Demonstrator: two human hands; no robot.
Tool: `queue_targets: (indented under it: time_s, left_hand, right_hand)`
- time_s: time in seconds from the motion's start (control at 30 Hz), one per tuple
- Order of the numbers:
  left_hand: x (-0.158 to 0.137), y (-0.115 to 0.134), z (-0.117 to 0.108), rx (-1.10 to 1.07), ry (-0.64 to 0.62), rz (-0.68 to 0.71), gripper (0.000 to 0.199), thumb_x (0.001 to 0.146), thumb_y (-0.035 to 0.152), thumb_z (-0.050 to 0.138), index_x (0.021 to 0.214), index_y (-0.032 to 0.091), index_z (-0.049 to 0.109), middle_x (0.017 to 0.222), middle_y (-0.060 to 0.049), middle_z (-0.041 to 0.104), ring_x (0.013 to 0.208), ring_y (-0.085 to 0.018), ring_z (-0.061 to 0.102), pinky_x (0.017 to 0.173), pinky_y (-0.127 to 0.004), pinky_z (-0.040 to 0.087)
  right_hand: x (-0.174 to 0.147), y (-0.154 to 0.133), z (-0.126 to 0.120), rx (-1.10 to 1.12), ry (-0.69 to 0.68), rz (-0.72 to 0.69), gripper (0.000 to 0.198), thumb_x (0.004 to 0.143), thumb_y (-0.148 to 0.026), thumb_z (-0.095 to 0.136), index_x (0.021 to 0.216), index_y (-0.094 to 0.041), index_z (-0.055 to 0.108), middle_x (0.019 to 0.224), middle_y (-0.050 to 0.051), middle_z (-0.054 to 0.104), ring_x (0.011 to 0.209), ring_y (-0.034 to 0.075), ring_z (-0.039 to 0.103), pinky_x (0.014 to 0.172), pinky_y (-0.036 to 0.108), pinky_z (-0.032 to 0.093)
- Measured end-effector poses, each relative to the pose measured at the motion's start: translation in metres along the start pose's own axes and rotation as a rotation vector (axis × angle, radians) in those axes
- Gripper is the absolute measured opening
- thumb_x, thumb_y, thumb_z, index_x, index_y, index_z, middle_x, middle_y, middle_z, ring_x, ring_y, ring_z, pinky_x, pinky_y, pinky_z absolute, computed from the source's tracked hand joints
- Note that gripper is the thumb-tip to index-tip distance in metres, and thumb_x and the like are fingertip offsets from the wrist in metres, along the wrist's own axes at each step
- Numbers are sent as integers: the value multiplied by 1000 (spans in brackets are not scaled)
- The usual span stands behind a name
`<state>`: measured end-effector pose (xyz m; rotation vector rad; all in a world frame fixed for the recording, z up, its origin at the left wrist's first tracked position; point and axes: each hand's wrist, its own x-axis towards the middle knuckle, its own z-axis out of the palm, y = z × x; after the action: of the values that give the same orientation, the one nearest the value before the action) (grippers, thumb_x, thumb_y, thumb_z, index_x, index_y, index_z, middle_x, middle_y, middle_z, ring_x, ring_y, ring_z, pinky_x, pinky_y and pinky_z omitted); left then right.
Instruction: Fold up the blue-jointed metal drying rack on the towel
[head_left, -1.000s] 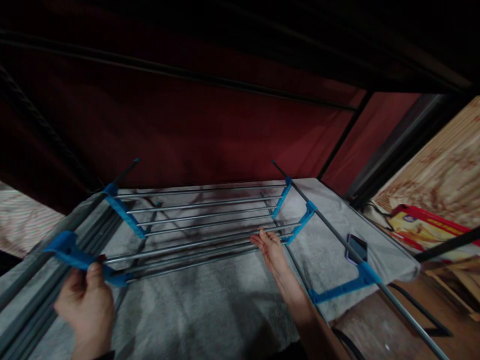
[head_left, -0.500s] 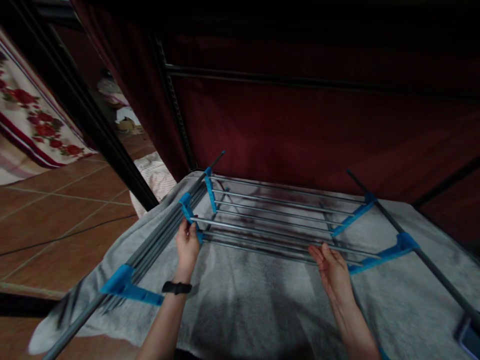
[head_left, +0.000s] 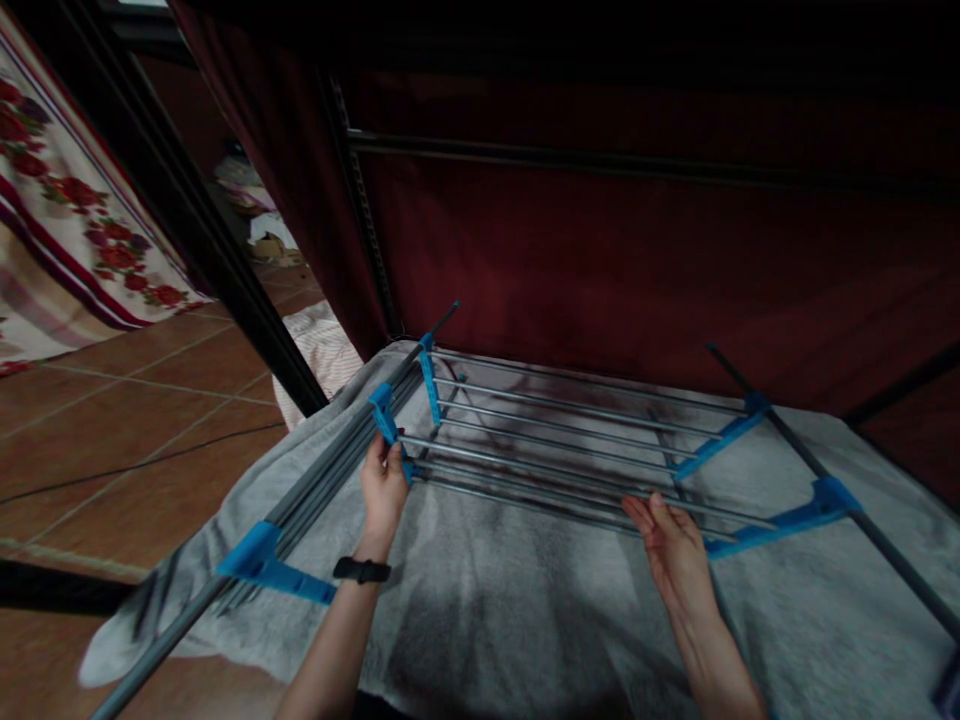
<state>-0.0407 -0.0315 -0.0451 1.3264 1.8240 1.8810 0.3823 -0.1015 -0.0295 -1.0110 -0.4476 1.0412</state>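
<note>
Rack [head_left: 570, 406] of metal rods sits on the grey blanket [head_left: 487, 590]; left hand [head_left: 385, 485] pinches a blue bracket [head_left: 385, 412] at left, right hand [head_left: 673, 550], fingers loosely extended, holds a near rod [head_left: 525, 466].

Reddish-brown tiled floor [head_left: 150, 430]; dark red curtain [head_left: 562, 280] beside black post [head_left: 218, 250]; floral fabric [head_left: 82, 195] far left; lighting dim

Rests toward the far edge of the grey plush blanket [head_left: 487, 610] as a rack of grey metal tubes [head_left: 799, 446] and blue plastic brackets [head_left: 796, 514], with crossbars [head_left: 525, 466] in two groups.
</note>
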Motion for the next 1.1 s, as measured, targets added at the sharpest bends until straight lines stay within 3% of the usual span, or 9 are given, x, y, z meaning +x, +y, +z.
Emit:
queue_targets:
  time_s: [0.7, 1.1]
  left_hand:
    - [-4, 4, 1, -37, -7, -25, 44, 93, 47, 59, 125, 18, 68, 123, -15, 76, 119, -29, 70, 112, -45, 52]
    - [-4, 4, 3, -45, -4, -27, 40, 91, 46, 63, 121, 19, 70, 122, -14, 77, 118, -28, 71, 112, -45, 51]
  right_hand:
    - [0, 4, -1, -18, 36, 1, 44, 55, -48, 103, 71, -22, 72, 73, -1, 74, 78, 21, 78, 97, 47, 65]
    - [-3, 1, -4, -55, 49, 15, 43, 55, -51, 102, 67, -22, 72, 73, 1, 73, 80, 22, 79, 97, 44, 66]
